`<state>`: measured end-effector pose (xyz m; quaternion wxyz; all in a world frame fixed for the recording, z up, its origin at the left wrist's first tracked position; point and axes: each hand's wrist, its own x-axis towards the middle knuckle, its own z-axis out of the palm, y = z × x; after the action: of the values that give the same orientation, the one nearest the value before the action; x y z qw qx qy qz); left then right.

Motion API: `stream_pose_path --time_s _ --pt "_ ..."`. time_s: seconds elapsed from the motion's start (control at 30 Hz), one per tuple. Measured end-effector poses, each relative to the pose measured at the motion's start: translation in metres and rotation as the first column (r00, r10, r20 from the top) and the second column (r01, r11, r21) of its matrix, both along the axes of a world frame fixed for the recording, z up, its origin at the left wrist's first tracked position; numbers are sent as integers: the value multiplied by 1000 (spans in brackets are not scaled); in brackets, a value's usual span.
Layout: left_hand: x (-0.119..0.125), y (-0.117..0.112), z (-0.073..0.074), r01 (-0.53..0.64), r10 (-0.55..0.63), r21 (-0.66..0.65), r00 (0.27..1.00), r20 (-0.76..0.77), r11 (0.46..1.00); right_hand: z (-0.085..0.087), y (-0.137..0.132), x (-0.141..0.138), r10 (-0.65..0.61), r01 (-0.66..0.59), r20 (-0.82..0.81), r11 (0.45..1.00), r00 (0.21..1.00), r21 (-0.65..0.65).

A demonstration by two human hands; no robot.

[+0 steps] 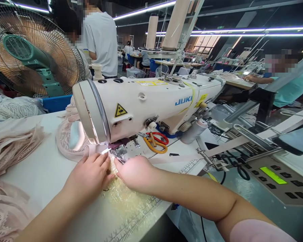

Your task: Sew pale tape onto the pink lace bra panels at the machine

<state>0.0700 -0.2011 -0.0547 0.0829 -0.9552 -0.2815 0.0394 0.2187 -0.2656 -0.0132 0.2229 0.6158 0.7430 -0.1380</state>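
A white Juki sewing machine (151, 101) stands on the white table (40, 171). Both my hands lie in front of its needle area. My left hand (89, 176) rests palm down, fingers pressed together on a strip of pale lace fabric (121, 195) at the presser foot (117, 153). My right hand (135, 173) is curled, its fingers pinching the same fabric just right of the needle; its fingertips are hidden. A pink lace garment (70, 137) bulges behind the machine's left end.
Piles of pink lace (12, 148) lie at the left. Orange and red scissors (158, 141) sit under the machine arm. A green fan (32, 53) stands behind, a control panel (275, 178) at the right. Other people work at tables behind.
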Motion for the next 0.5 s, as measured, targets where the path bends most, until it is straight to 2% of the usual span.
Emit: stream_pose_path --time_s 0.13,0.23,0.3,0.4,0.47,0.5 --pt "-5 7 -11 -29 26 51 998 65 998 -22 -13 9 68 -58 -57 984 996 166" --pt "-11 14 -22 -48 38 93 993 108 994 -46 -23 18 133 -84 -108 925 985 371" --pt "-13 18 -24 -73 64 85 992 105 994 -59 -27 23 157 -73 -139 877 978 475" --pt "-14 19 -11 -155 152 19 983 102 988 -65 -29 26 154 -34 -193 858 969 512" --pt "-14 17 5 -349 346 9 932 108 937 -64 -29 27 138 -12 -227 876 964 482" --pt "-15 17 12 -470 466 15 877 113 882 -63 -29 27 131 -4 -240 886 962 464"
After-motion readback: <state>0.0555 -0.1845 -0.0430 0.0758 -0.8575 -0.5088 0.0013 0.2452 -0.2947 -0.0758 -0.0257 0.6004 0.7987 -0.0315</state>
